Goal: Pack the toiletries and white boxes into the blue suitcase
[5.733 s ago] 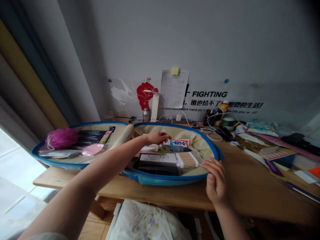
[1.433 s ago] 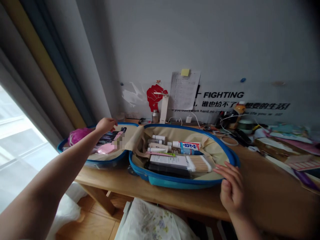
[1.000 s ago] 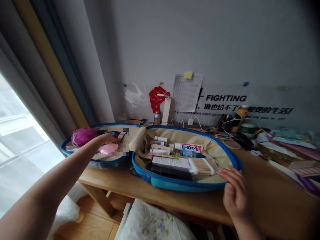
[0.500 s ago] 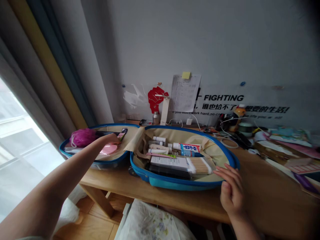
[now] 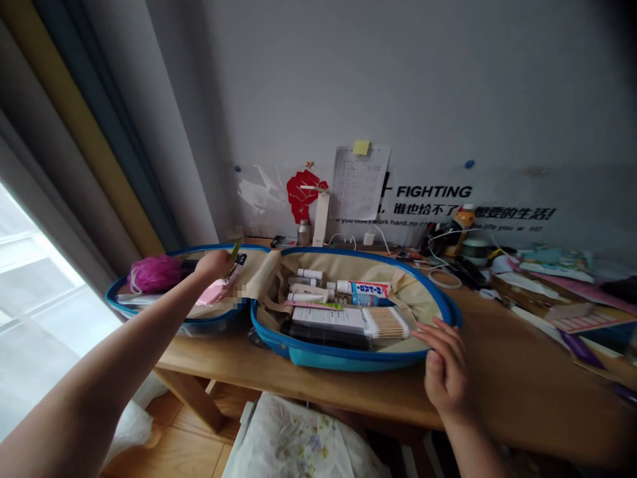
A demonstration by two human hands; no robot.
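Note:
An opened blue hard-shell case [image 5: 279, 350] with beige lining lies on the table in two halves. Over its left half, my left hand [image 5: 215, 264] is closed on a slim green-ended item [image 5: 235, 251]; most of that item is hidden by the fingers. Below the hand are a pink item [image 5: 213, 292] and a purple bath puff [image 5: 155, 273]. My right hand [image 5: 445, 362] is open, its fingertips at the right rim. The right half holds cotton swabs [image 5: 386, 322], a toothpaste tube [image 5: 369, 289], a pink-and-green slim item [image 5: 313, 305], a white box [image 5: 328, 319] and several small tubes.
A wooden table [image 5: 497, 372] carries the case. Papers and clutter [image 5: 562, 299] lie at the right; an orange-capped bottle [image 5: 462, 229] and cables stand along the wall. A cloth-covered chair [image 5: 303, 438] is below the table edge. Curtains [image 5: 89, 133] hang at the left.
My left hand has risen slightly from the left half, with the green-ended item now upright in its fingers. The right hand stays by the rim. The view has shifted a little.

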